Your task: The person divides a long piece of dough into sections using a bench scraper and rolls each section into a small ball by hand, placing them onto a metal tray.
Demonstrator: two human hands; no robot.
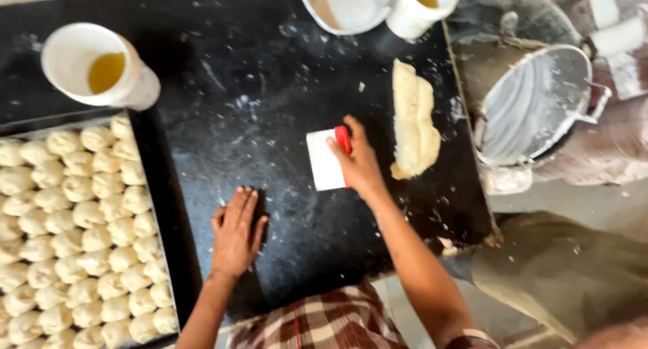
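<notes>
Nearest us, the left hand (236,231) lies flat and empty on the black worktop (270,86) near its front edge. The right hand (358,163) grips a white scraper (325,161). The tray (172,214) at the left edge is nearly full of dough balls (81,227); one dough strip (413,119) remains, long axis front-to-back, beside the right edge.

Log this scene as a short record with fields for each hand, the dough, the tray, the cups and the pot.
left hand: left hand flat, palm down on the black counter
right hand: right hand holds a white scraper with a red grip, blade on the counter
dough: long slab lies right of the scraper, apart from it
tray: dark tray at left, packed with rows of dough balls
cups: white cup with yellow liquid above the tray; another at top edge
pot: floured metal pot at right
</notes>
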